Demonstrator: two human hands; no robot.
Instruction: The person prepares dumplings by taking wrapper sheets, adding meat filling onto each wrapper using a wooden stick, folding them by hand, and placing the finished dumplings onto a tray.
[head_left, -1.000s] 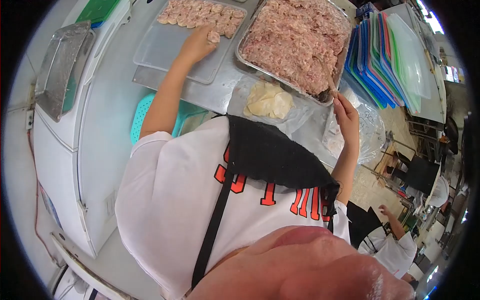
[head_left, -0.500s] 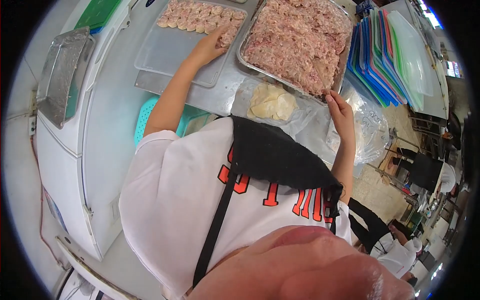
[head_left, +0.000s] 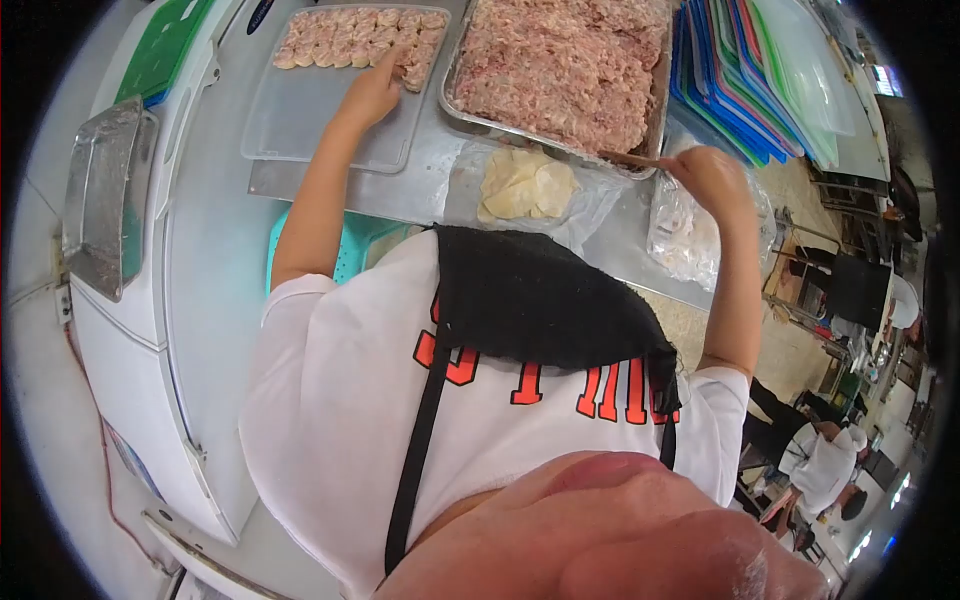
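My left hand (head_left: 370, 97) is over the translucent plastic tray (head_left: 310, 115), index finger stretched out by the last of the meat-topped dumplings (head_left: 350, 40). These sit in close rows along the tray's far side. I see nothing held in that hand. My right hand (head_left: 712, 180) grips a thin wooden spatula (head_left: 632, 159), whose far end rests in the near right corner of the metal pan (head_left: 500, 126). Raw ground meat (head_left: 560, 70) fills the pan. Pale round dough wrappers (head_left: 528, 185) lie on a plastic bag just below it.
Colored plastic sheets or trays (head_left: 735, 80) stand stacked right of the pan. A clear plastic bag (head_left: 690, 230) lies at the table's right. Under the table edge is a turquoise basket (head_left: 350, 245). A white freezer (head_left: 200, 300) stands left. Other people (head_left: 820, 465) are behind, right.
My left hand has let go of a dumpling at the row's end, and its index finger now extends. My right hand has turned outward, showing the wooden spatula. The whole view has shifted slightly.
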